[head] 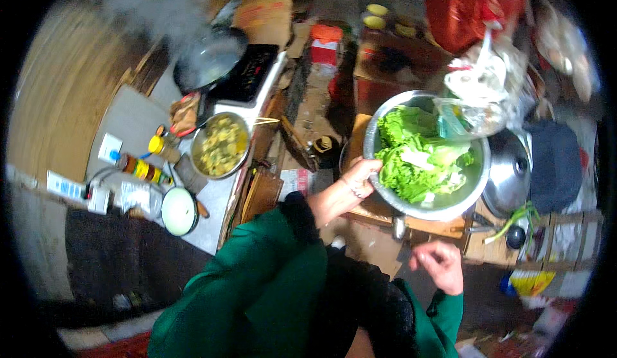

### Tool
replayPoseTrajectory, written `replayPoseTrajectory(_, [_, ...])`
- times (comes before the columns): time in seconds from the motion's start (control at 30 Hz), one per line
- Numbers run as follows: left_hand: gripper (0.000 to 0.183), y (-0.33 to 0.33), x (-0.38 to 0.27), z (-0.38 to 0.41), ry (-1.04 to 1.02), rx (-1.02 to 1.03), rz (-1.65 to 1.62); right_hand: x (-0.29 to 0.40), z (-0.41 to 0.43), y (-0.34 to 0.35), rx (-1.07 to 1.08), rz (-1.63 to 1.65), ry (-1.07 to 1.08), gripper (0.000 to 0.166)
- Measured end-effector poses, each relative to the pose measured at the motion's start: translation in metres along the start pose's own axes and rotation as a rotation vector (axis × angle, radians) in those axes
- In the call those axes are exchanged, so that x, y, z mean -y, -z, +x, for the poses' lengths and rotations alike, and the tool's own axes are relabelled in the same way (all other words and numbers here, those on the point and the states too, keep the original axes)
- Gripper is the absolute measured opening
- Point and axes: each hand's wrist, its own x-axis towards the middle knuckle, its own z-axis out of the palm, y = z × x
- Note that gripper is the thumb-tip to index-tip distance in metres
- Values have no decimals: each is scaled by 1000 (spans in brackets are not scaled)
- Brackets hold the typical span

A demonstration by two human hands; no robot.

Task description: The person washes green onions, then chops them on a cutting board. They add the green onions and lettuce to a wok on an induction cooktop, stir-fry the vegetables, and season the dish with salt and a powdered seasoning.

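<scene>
My left hand (359,179) grips the near-left rim of a metal basin (446,213) filled with leafy green lettuce (419,158). A clear plastic bag (487,117) hangs over the basin's far right part and hides some of the leaves. My right hand (439,264) is apart from the basin, below its near side. Its fingers are loosely bent, and nothing shows in them. Beside the basin on the right lies a domed metal lid (506,179). A spring onion (511,223) and a knob-like black object (516,237) are nearest to that hand's right.
On the left counter, a steaming wok (212,61) sits at an induction cooktop (248,76). Nearer are a metal bowl of cooked food (219,146) with chopsticks (265,121), sauce bottles (144,169) and an enamel bowl (179,211). A red plastic bag (475,8) hangs at upper right.
</scene>
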Motion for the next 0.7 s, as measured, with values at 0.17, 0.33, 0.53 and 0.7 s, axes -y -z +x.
replayPoseTrajectory(0.17, [38,106,-48,-116,-301,-98,-64,28,49,-14,436,325,-8,9])
replayPoseTrajectory(0.33, [41,206,-76,-272,-630,-473,-141,34,193,-122,617,442,61,19])
replayPoseTrajectory(0.53, [22,223,-67,-435,-1008,-1054,-277,60,367,-353,486,419,165,45])
replayPoseTrajectory(0.7, [21,277,-7,-531,-957,-1031,-178,86,439,-458,210,266,-38,53])
